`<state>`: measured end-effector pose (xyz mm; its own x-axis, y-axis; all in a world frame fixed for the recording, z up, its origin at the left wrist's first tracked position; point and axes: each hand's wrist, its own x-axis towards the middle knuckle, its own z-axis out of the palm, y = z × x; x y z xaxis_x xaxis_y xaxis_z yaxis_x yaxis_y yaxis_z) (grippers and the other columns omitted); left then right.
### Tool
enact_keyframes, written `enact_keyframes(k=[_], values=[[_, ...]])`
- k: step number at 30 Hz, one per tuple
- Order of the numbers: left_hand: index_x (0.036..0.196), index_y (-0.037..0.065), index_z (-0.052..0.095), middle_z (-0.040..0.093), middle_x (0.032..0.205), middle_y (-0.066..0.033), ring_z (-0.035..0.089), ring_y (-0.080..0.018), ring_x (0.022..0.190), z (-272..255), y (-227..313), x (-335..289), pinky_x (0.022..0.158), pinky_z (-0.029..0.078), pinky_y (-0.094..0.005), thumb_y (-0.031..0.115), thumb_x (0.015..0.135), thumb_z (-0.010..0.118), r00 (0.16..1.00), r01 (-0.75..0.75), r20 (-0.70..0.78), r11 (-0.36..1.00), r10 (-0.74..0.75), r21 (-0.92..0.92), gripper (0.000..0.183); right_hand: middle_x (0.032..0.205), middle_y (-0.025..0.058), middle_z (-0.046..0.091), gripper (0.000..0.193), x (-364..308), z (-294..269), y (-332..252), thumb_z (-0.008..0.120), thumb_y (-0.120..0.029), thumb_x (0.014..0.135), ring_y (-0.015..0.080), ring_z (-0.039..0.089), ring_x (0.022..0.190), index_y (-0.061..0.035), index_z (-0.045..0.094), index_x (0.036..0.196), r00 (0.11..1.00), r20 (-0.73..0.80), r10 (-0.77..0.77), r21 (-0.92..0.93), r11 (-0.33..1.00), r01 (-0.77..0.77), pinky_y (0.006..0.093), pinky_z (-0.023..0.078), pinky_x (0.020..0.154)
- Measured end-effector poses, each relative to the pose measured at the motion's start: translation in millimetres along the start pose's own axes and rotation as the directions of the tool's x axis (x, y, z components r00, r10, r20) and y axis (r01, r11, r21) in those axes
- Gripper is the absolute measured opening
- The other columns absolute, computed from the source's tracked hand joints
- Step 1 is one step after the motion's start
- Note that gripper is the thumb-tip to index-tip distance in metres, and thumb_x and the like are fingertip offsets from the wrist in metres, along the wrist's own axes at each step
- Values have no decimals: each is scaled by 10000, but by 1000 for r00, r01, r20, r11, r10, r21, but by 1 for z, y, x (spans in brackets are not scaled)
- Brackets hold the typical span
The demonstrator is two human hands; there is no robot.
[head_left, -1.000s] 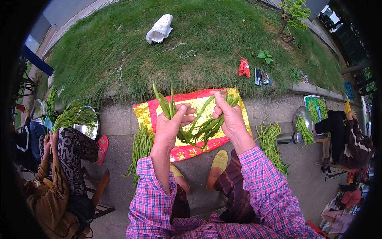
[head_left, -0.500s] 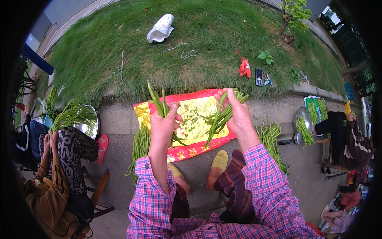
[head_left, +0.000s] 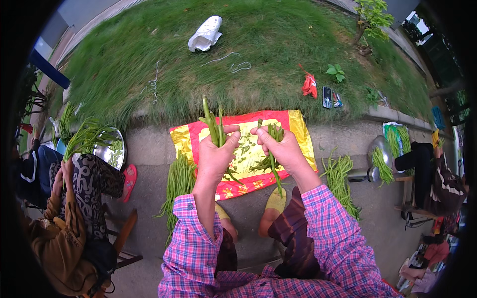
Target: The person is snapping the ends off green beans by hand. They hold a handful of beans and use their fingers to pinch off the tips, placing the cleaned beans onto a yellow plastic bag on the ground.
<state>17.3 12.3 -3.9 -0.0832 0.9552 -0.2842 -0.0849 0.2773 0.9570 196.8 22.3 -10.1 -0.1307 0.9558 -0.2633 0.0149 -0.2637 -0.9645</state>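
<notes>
Sheet (head_left: 304,141) between left vegetable heap (head_left: 180,180), right vegetable heap (head_left: 340,181) (grass (head_left: 198,84) beyond).

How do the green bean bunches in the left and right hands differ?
The left-hand bunch rises higher in the picture than the right-hand bunch. The right-hand bunch dangles lower than the left-hand bunch. Both are green and gripped, in the left hand and right hand.

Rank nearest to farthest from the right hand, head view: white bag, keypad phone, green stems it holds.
1. Green stems: in the right hand
2. Keypad phone: ahead right, on grass
3. White bag: ahead left, farther up grass
</notes>
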Motion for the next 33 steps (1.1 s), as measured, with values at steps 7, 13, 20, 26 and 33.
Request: enact_keyframes(k=[7, 13, 20, 26, 33], values=[[1145, 46, 673, 657, 1029, -63, 634, -161, 964, 0, 1, -2, 856, 489, -300, 29, 859, 688, 922, -385, 158, 871, 353, 304, 287, 782, 128, 661, 254, -5, 7, 9, 617, -257, 926, 213, 622, 685, -11, 676, 952, 969, 69, -239, -520, 820, 239, 355, 474, 652], [1014, 9, 688, 668, 901, -131, 670, -212, 803, -7, -1, -2, 740, 511, -326, 42, 802, 707, 890, -452, 241, 693, 386, 562, 215, 865, 178, 673, 230, -5, 4, 9, 641, -178, 869, 303, 670, 798, -8, 683, 1017, 951, 200, -234, -638, 706, 308, 379, 512, 723], [957, 8, 690, 687, 790, -155, 680, -239, 723, -5, -6, -5, 674, 513, -355, 86, 796, 702, 934, -354, 199, 699, 296, 621, 179, 882, 173, 659, 196, -9, 7, 7, 655, -164, 835, 364, 647, 818, -23, 675, 969, 923, 221, -316, -700, 607, 376, 414, 517, 727], [932, -3, 691, 689, 765, -165, 679, -231, 693, -4, -13, -3, 643, 513, -356, 92, 808, 685, 934, -352, 206, 662, 291, 662, 156, 895, 138, 637, 227, -12, 9, 8, 672, -130, 759, 369, 631, 857, -67, 637, 974, 911, 236, -337, -740, 546, 393, 463, 506, 739], [864, -7, 686, 652, 686, -31, 574, -63, 632, 5, -4, -7, 569, 471, -267, 86, 818, 687, 953, -292, 70, 831, 295, 474, 104, 795, 157, 628, 190, -9, 17, 5, 664, -175, 816, 339, 636, 750, -37, 640, 945, 945, 49, -325, -576, 763, 292, 422, 489, 671]])
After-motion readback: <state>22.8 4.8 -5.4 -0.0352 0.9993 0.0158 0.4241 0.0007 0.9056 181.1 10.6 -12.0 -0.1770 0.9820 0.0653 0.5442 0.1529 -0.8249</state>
